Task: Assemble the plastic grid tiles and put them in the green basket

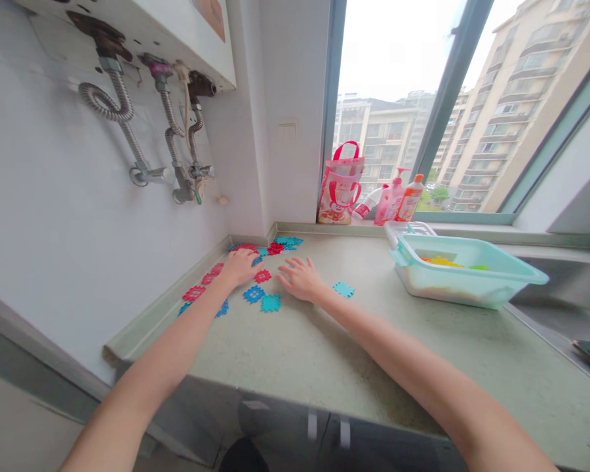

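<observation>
From here I see flat plastic pieces lying in the far left corner of the greenish-grey counter [403, 367], where the wall meets the window side. Each is a small, roughly square tile with toothed, notched edges, in red, dark blue or turquoise. The turquoise tile [271, 303] nearest the front looks solid across its face, while the dark blue tile [254, 294] just beside it has openings cut through its middle. A small red tile [262, 276] sits behind them, between the two hands. More red tiles [193, 293] run in a line along the wall's edge, with blue ones among them, and a turquoise cluster [288, 242] lies at the back next to a bright red piece [275, 248]. One pale turquoise tile [344, 289] lies apart, to the right of the right forearm.

The left hand [240, 267] is palm down over the pieces by the wall, fingers loosely spread; whether it grips one I can't tell. The right hand [299, 278] is open, fingers fanned, with a bit of turquoise showing by its fingertips.

Over on the right, a pale aqua tub [472, 275] holds yellow, orange and green pieces, with a clear lid [410, 229] behind it.
</observation>
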Demonstrator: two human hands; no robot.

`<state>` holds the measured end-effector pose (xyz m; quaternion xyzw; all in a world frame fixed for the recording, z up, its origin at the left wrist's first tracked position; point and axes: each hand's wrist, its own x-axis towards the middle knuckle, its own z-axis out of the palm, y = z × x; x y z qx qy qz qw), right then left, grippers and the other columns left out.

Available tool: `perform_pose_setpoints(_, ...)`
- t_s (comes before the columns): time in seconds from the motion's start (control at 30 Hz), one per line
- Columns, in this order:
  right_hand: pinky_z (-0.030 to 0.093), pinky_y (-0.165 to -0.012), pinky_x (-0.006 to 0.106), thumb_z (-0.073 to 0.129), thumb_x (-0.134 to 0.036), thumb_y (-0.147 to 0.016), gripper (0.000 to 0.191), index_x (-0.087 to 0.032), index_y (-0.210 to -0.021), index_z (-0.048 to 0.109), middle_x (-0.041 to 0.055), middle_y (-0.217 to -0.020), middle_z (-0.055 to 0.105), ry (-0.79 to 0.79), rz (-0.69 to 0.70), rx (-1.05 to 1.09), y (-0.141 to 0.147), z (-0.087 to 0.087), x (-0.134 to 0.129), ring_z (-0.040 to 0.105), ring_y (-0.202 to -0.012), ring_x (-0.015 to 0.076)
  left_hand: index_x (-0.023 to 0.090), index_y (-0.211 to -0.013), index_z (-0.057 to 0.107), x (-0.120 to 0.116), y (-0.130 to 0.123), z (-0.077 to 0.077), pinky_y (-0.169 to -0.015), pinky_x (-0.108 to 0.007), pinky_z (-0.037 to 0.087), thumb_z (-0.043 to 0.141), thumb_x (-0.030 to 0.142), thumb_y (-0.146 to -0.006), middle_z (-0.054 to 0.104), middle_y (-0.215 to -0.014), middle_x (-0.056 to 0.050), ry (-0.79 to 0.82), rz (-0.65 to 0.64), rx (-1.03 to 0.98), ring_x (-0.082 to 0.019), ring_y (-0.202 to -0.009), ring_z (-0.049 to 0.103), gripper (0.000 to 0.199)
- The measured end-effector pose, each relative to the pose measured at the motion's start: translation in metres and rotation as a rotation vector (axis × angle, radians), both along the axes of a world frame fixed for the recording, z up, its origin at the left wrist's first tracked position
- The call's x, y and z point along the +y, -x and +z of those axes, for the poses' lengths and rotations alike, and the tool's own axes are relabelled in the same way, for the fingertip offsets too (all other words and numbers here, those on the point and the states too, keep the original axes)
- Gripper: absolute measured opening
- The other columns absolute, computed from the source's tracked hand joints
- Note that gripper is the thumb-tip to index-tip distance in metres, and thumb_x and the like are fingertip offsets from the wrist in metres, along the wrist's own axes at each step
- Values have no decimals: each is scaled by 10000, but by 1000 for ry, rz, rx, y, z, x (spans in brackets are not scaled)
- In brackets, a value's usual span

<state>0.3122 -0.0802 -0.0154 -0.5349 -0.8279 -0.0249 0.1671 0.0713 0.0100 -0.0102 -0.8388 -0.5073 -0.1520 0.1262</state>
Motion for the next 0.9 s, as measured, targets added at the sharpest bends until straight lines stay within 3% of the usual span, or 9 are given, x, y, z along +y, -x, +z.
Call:
perform_pose_setpoints(0.13,304,-1177,662,449,-540,-1066,534,-244,-1495,564,189,-1610,465,121,-18,-39,-18,-7,28,432,-1476,381,261,-1263,725,7,7,-5,-1189,-550,329,500,620,-987,624,-1457,-132,25,43,8,-350,-1402,490,506)
perform_pose_setpoints(0.27,259,-1200,659,441,-591,-1055,587,-235,-1509,544,183,-1610,466,85,-3,-56,-24,-7,41,401,-1493,377,237,-1191,744,12,8,-5,-1194,-566,315,607,607,-931,658,-1386,-150,10,55,-19,-365,-1358,515,473)
perform_pose_setpoints(0.4,244,-1225,614,448,-426,-1061,538,-219,-1556,483,162,-1642,424,4,7,-56,6,3,65,332,-1523,350,279,-1261,745,14,6,-8,-1204,-573,314,587,486,-967,581,-1511,-120,21,10,2,-355,-1444,452,392)
perform_pose_setpoints(0.5,235,-1210,663,490,-301,-1015,615,-229,-1618,397,185,-1689,325,-2,-6,-52,39,8,87,271,-1547,383,299,-1177,786,14,8,-9,-1184,-569,351,601,482,-952,635,-1448,-103,9,2,1,-345,-1408,494,343)
perform_pose_setpoints(0.6,223,-1201,697,489,-276,-1011,571,-239,-1581,474,183,-1706,286,15,1,-70,61,7,99,241,-1558,409,272,-1098,807,16,14,-8,-1155,-557,388,643,546,-906,687,-1356,-122,-22,19,-22,-353,-1342,545,372)
perform_pose_setpoints(0.77,223,-1230,631,491,-239,-1012,488,-259,-1486,603,142,-1707,306,21,32,-123,52,2,89,224,-1573,362,257,-1095,800,17,16,-9,-1161,-567,361,601,653,-894,707,-1307,-139,-3,69,-42,-363,-1294,569,487)
perform_pose_setpoints(0.9,360,-1178,473,462,-221,-1030,419,-310,-1357,709,81,-1517,575,-5,101,-127,9,4,62,459,-1422,272,237,-1121,792,16,14,-9,-1177,-561,333,488,642,-967,702,-1323,-150,2,70,-37,-355,-1334,547,529)
